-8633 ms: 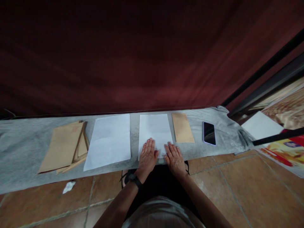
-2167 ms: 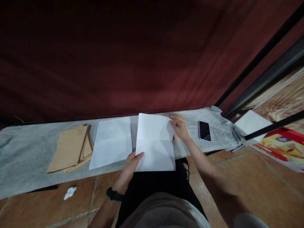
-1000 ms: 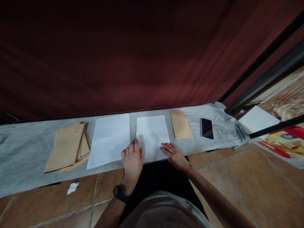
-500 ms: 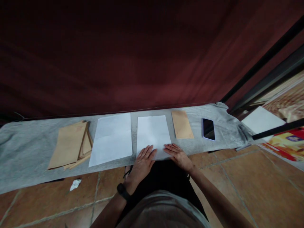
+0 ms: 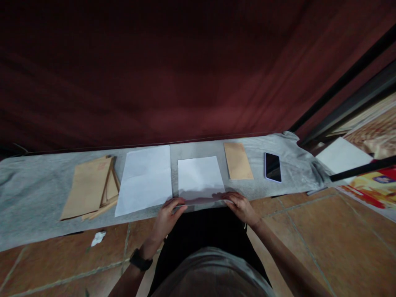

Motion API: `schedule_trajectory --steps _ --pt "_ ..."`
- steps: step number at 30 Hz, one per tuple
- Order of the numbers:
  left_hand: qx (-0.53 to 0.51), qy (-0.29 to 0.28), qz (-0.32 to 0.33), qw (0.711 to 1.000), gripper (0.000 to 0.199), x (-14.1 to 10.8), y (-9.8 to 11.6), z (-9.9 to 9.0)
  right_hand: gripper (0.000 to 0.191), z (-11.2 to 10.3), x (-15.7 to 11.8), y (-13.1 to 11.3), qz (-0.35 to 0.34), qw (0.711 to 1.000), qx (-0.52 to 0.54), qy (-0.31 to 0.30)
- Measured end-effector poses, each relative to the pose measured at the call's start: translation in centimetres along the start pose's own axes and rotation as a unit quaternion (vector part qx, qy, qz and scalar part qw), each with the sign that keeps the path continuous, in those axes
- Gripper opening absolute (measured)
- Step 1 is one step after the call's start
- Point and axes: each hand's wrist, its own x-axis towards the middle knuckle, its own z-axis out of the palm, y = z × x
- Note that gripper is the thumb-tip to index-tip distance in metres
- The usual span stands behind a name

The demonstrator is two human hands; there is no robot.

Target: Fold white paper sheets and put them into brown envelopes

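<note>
A white sheet of paper [image 5: 200, 175] lies in front of me on the grey cloth, its near edge lifted a little. At that edge's left corner, my left hand [image 5: 168, 216] pinches the paper between thumb and fingers. My right hand [image 5: 243, 208] grips the right corner in the same way. To the left of this sheet lies a stack of larger white paper [image 5: 145, 179]. A single brown envelope [image 5: 238, 161] rests to its right, apart from my hands.
Several brown envelopes [image 5: 88, 187] are piled at the left. A phone [image 5: 273, 167] lies at the right on the grey cloth [image 5: 31, 194]. Behind hangs a dark red curtain [image 5: 185, 82]. A white scrap [image 5: 98, 238] is on the tiled floor. Black bars [image 5: 365, 168] stand at the right.
Both hands, flat on the sheet before, have moved out to its near corners and now hold its raised near edge. My left hand has shifted left; the sheet's far edge sits slightly nearer me.
</note>
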Motion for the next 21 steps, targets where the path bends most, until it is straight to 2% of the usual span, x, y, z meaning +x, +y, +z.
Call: schedule_trajectory --steps 6,12,15,18,21 --pt "0.042 0.05 -0.05 0.997 0.029 2.0 -0.3 1.1 0.033 1.0 2.5 0.1 0.157 0.986 -0.028 0.04" --pt "0.168 0.049 -0.08 0.981 0.033 3.1 1.4 1.3 0.034 1.2 5.5 -0.6 0.236 0.965 -0.108 0.018" --pt "0.249 0.05 -0.095 0.962 0.032 3.8 2.2 1.5 0.032 1.0 7.0 -1.3 0.271 0.948 -0.168 -0.005" --pt "0.34 0.038 -0.123 0.932 0.032 4.7 3.3 1.6 0.032 1.0 8.6 -2.0 0.301 0.929 -0.211 -0.036" --pt "0.394 0.027 -0.138 0.908 0.035 5.6 4.4 1.7 0.032 1.3 9.8 -2.4 0.321 0.914 -0.243 -0.04"
